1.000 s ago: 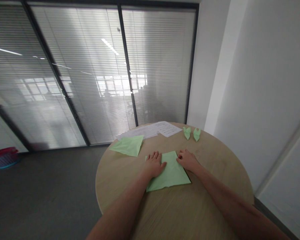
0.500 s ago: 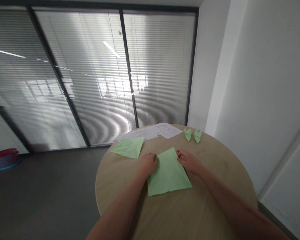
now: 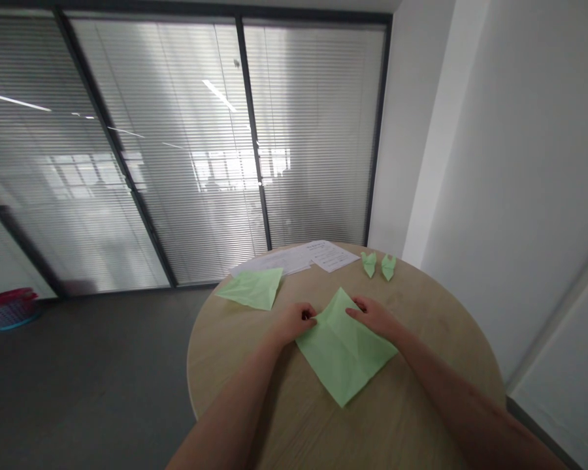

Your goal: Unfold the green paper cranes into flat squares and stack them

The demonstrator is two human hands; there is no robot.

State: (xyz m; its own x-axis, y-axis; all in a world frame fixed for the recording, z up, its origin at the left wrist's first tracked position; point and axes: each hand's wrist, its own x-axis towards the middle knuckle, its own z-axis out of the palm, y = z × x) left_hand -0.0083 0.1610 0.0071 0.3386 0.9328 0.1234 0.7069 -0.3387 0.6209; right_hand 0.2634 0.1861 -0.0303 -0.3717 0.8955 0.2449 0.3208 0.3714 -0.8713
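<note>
A square sheet of light green paper [image 3: 345, 356] lies on the round wooden table [image 3: 421, 418], turned like a diamond with one corner toward me. My left hand [image 3: 294, 320] pinches its left corner, fingers curled. My right hand [image 3: 375, 316] rests on the sheet's upper right edge with fingers closed on the paper. Creases cross the middle of the sheet.
A second green sheet [image 3: 252, 288] lies flat at the table's left. Two small folded green paper figures [image 3: 378, 265] stand at the far right. White printed pages [image 3: 298, 258] lie at the far edge. Glass walls with blinds stand behind; a pink basket [image 3: 7, 308] sits on the floor.
The green sheet has been rotated clockwise from a square-on position to a diamond. My left hand went from lying flat on it to pinching its left corner.
</note>
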